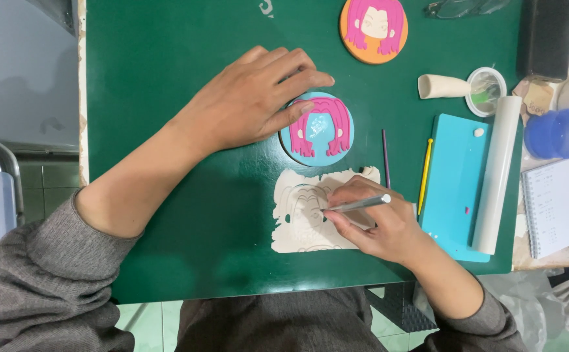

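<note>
- Left hand (pixel 252 101) is bare, no ring, no watch, nails cut short.
- Right hand (pixel 379 225) is bare too.
- Grey knit sleeves (pixel 43 274) on both arms, ribbed at the cuffs, pushed up the forearms.
- Dark grey trousers (pixel 284 322) show below the table edge.

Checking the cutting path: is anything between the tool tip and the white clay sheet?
Nothing visible. The right hand holds the silver tool with its tip already on the white clay sheet. The left hand rests apart, on the blue disc.
</note>
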